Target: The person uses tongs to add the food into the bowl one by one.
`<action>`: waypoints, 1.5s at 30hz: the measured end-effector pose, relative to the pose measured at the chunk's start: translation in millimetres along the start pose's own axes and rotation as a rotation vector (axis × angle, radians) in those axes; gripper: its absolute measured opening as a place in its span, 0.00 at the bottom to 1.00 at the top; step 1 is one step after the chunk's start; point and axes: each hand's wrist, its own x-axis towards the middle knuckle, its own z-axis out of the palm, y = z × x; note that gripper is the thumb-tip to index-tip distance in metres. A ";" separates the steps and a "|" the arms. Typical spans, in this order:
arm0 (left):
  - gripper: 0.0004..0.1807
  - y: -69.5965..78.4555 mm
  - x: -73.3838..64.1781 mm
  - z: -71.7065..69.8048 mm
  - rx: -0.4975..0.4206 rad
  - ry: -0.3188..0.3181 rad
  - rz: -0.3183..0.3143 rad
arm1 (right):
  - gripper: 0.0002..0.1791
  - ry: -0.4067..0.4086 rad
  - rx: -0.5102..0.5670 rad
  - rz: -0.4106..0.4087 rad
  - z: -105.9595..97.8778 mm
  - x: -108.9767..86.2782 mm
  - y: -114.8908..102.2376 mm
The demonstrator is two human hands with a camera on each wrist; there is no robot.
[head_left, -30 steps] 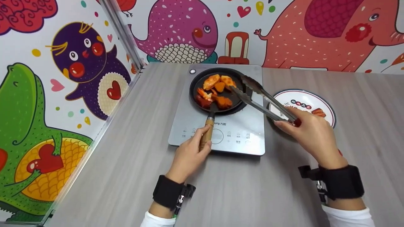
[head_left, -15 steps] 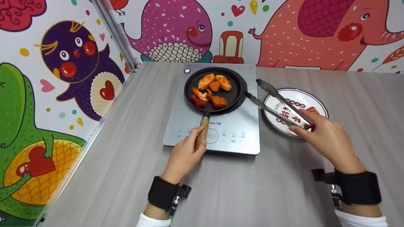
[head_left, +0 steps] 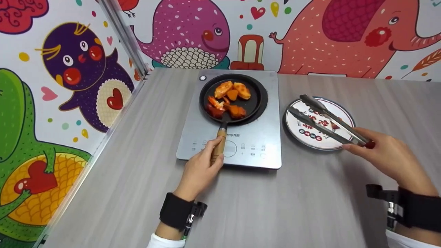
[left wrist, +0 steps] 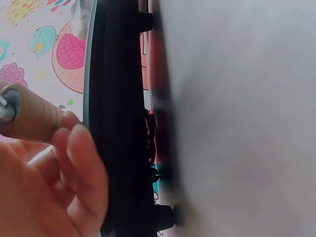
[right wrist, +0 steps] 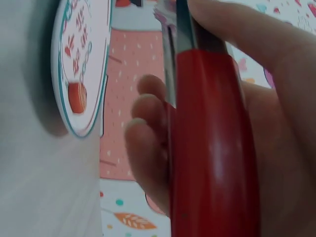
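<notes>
My left hand grips the wooden handle of a small black frying pan on the induction cooker. Inside the pan lie two golden dumpling-like pieces, an orange chunk, a shrimp-like piece and browned pieces. With my right hand I hold metal tongs, red at the handle. Their tips are spread apart over the white plate, nothing visible between them. A small reddish-brown food piece lies on that plate, partly hidden by the tongs in the head view.
The silver induction cooker stands near the back wall, left of the plate. A cartoon-printed wall closes off the back and another panel the left. Grey wood-grain tabletop lies in front of the cooker.
My right hand has drawn the tongs rightward from over the pan to over the plate. The left hand stays on the pan handle, and the pan food looks unchanged.
</notes>
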 end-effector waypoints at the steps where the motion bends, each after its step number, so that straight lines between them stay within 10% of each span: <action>1: 0.25 -0.4 -0.3 0.0 0.000 0.000 -0.002 | 0.35 -0.009 0.001 0.010 -0.7 -0.8 2.3; 25: 0.25 -2.0 -3.3 0.0 -0.024 0.017 -0.004 | 0.45 -0.034 -0.087 0.203 -5.9 -8.7 53.5; 45: 0.24 0.4 -1.0 -0.2 -0.026 0.013 0.003 | 0.50 -0.166 -0.089 0.214 -5.2 -8.7 62.0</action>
